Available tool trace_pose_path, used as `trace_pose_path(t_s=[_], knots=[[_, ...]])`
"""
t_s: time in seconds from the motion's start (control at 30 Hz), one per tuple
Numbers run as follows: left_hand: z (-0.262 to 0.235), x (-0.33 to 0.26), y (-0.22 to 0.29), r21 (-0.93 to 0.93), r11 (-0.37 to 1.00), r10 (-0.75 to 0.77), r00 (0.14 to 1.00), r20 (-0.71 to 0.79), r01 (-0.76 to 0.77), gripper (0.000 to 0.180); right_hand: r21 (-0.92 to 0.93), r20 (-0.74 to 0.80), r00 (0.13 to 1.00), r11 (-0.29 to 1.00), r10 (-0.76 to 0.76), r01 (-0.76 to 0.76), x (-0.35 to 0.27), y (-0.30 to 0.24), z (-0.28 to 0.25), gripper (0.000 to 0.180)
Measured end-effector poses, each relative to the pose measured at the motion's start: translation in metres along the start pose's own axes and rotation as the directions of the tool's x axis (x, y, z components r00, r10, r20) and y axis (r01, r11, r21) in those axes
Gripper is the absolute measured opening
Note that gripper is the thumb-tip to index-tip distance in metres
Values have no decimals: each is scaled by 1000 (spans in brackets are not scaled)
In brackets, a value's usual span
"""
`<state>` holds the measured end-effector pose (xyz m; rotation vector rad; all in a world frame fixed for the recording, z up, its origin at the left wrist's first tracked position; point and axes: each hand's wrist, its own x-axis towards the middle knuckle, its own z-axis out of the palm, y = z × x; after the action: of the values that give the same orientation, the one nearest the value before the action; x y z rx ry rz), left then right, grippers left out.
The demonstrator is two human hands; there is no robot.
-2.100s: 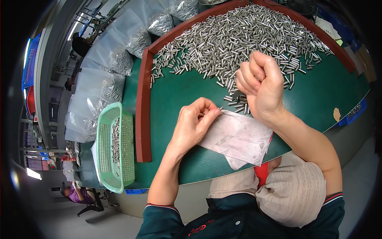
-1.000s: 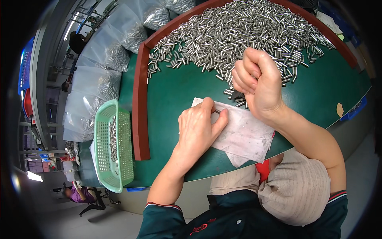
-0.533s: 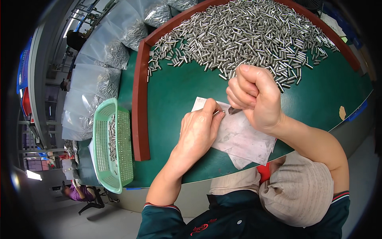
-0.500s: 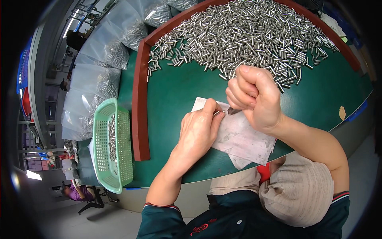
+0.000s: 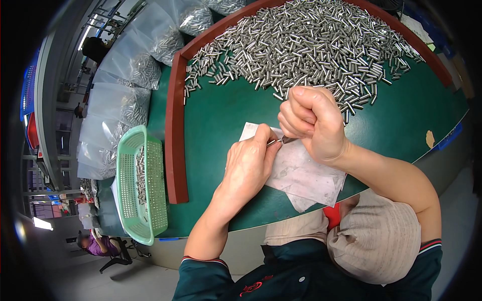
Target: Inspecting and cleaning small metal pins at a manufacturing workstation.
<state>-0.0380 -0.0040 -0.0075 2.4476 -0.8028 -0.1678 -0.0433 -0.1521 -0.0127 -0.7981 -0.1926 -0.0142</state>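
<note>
Over a smudged white paper [image 5: 306, 173], my left hand [image 5: 246, 163] pinches a small metal pin [image 5: 271, 143] between thumb and fingertips. My right hand [image 5: 317, 123] is closed in a fist around a tool with a dark metal tip [image 5: 287, 140]. Most of that tool is hidden inside the fist. Its tip meets the pin's outer end, or comes very close to it. Just beyond my right hand begins a large heap of loose metal pins [image 5: 301, 45], spread on the green tabletop [image 5: 221, 115].
A dark red wooden rail [image 5: 175, 140] borders the heap. Left of it stands a green plastic basket [image 5: 159, 200] holding some pins. Clear plastic bags [image 5: 143, 70] of pins line the far left edge. A seated person [image 5: 95, 245] is in the background.
My right fist and the tool have shifted slightly left, and the tool's tip is now closer to the pin. My left hand keeps its pinch on the pin.
</note>
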Motion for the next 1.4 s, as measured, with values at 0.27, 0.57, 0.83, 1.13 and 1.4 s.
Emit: trace_pose_path(t_s=[0.27, 0.57, 0.83, 1.13, 1.4], knots=[[-9, 2, -7, -298, 950, -101, 995, 3, 97, 14, 16, -5, 1000, 1000, -24, 24, 2, -4, 0, 39], [-15, 7, -19, -940, 19, -118, 935, 336, 340, 14, 17, -31, 1000, 1000, -6, 7, 2, -5, 0, 38], [-12, 7, -18, -961, -10, -91, 957, 275, 275, 41, 26, -155, 966, 977, -207, 214, 11, -22, -2, 37], [21, 13, 13, -143, 975, 135, 966, -218, -169, 9, 2, -239, 932, 959, -274, 283, 16, -28, -5, 36], [31, 21, 12, 34, 963, 269, 953, -139, -266, 10, -61, -285, 932, 974, -226, 218, 13, -31, 0, 35]])
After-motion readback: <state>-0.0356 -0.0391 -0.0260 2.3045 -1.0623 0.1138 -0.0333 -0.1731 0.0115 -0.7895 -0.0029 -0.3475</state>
